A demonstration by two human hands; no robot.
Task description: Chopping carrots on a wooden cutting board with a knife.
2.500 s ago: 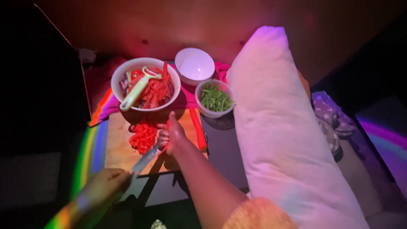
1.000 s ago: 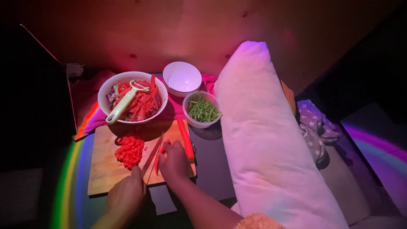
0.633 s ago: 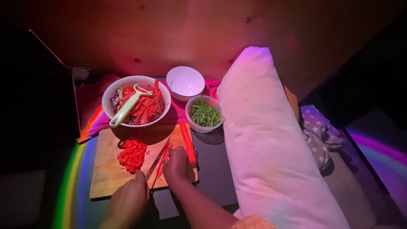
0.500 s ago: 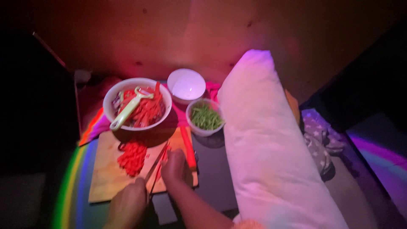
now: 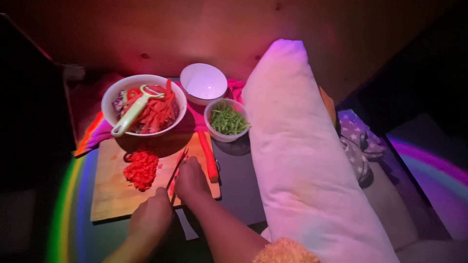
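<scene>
The knife [image 5: 176, 166] lies between the two hands, left hand [image 5: 152, 214] gripping it.

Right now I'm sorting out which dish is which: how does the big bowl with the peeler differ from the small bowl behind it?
The big white bowl is wider and holds red strips with a green peeler resting across them; the small white bowl looks empty. The big bowl sits next to the wooden cutting board; the small one sits farther back. Both are round and white.
</scene>
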